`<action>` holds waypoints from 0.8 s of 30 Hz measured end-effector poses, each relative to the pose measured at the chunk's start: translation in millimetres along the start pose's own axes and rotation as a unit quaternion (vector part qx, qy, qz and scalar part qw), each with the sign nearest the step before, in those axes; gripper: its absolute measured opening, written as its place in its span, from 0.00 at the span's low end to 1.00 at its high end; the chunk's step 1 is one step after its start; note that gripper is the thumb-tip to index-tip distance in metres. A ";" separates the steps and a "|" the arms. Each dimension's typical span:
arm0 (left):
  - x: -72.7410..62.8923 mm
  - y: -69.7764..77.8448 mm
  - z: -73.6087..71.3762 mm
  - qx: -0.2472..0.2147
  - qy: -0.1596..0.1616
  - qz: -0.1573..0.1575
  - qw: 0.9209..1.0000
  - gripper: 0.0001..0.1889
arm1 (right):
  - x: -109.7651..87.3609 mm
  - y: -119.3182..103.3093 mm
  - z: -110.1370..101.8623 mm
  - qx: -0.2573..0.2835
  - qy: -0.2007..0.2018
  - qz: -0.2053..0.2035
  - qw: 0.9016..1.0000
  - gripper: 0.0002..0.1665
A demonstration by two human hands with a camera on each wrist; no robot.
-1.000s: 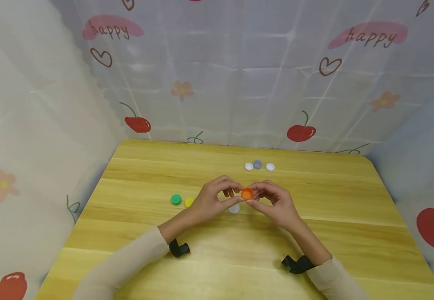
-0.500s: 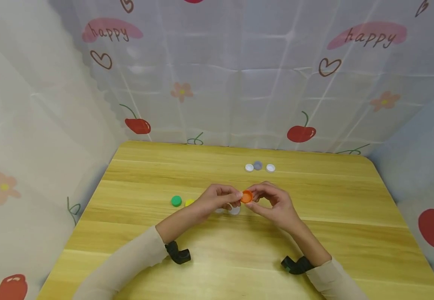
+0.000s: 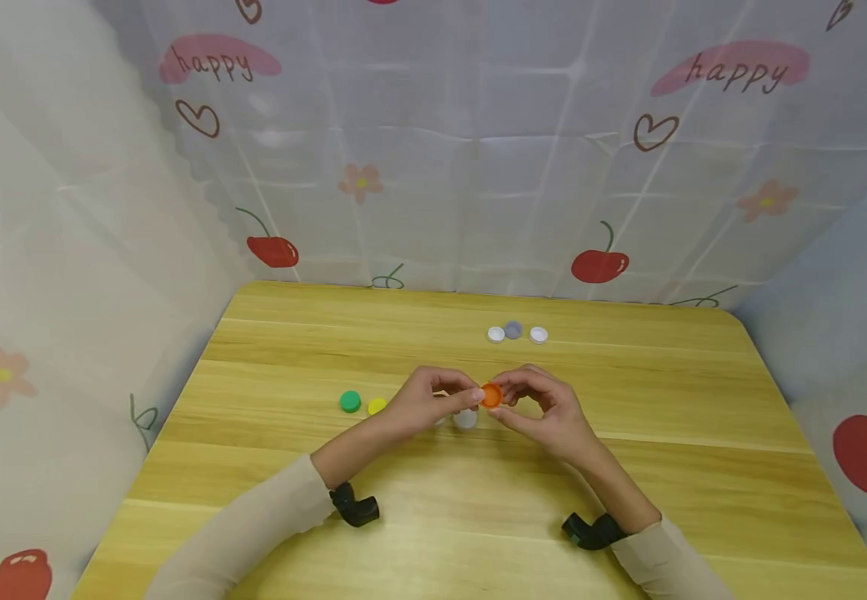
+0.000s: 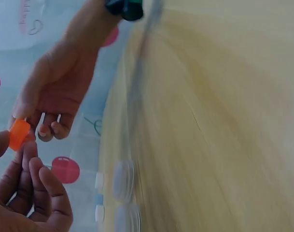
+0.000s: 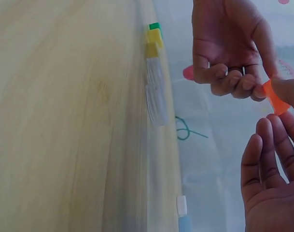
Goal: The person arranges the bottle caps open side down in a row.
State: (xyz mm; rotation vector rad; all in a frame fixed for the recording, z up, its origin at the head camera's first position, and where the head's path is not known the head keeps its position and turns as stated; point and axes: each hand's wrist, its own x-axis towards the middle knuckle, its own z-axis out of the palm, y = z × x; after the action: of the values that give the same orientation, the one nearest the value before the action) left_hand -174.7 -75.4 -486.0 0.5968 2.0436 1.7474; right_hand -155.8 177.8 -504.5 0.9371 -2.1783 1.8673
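Note:
An orange bottle cap (image 3: 491, 395) is up above the table, its hollow side facing the head camera. My left hand (image 3: 429, 403) pinches its left edge, thumb on the near side. From the right, my right hand (image 3: 549, 410) pinches the same cap between thumb and fingers. Both wrist views also show the orange cap (image 4: 19, 134) between the two hands, clear of the tabletop. Below the left fingers lie clear round discs (image 3: 466, 418), partly covered by that hand. Left of them are a yellow cap (image 3: 377, 406) and a green cap (image 3: 350, 402).
Toward the back of the wooden table (image 3: 448, 533) lie a white cap (image 3: 496, 334), a greyish cap (image 3: 513, 330) and another white cap (image 3: 538, 334). A printed curtain (image 3: 433, 208) surrounds the table's back and sides. Black wrist mounts (image 3: 356, 505) sit on both forearms.
My left hand has changed its hold, its thumb moving from below the orange cap onto its left side. The cap has dropped slightly. My right hand keeps nearly the same place.

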 end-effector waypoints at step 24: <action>-4.9 -6.0 1.3 0.459 0.110 0.415 0.778 0.16 | -1.7 8.9 -6.8 0.107 -0.120 0.125 0.979 0.13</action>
State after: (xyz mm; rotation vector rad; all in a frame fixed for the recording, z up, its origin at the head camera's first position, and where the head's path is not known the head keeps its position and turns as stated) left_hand -170.4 -77.8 -492.1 1.8933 3.0500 0.9826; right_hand -161.1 185.1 -511.3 1.0133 -2.3622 2.2488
